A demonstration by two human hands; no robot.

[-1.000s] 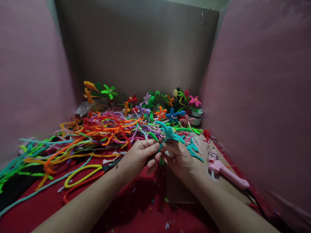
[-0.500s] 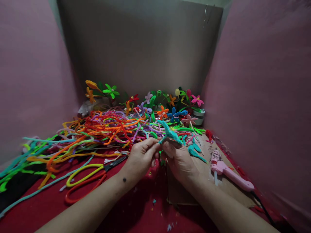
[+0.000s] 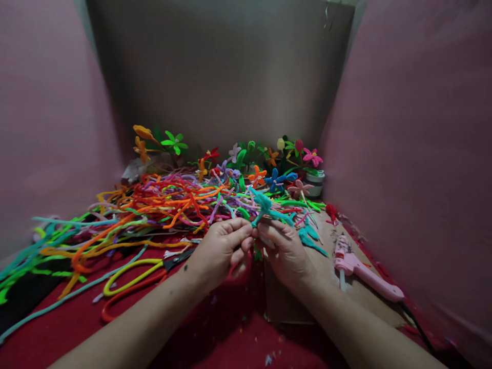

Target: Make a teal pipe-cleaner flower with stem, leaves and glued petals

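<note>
Between my two hands is a turquoise pipe-cleaner piece with petal-like parts spreading from its top. My left hand pinches its lower end between thumb and fingertips. Close against it, my right hand is closed on the same piece, its thumb and fingers just under the spreading parts. The fingers hide much of the lower part. More turquoise pipe-cleaner petals lie on the cardboard just beyond my right hand.
A tangled heap of colourful pipe cleaners spreads left. Scissors with yellow and red handles lie beside my left forearm. A pink glue gun rests on the cardboard at right. Pipe-cleaner flowers and a small white pot stand behind.
The turquoise piece has turned in my fingers, so its parts now spread differently and one reaches right. My left hand has shifted slightly, its lower fingers loosening a little.
</note>
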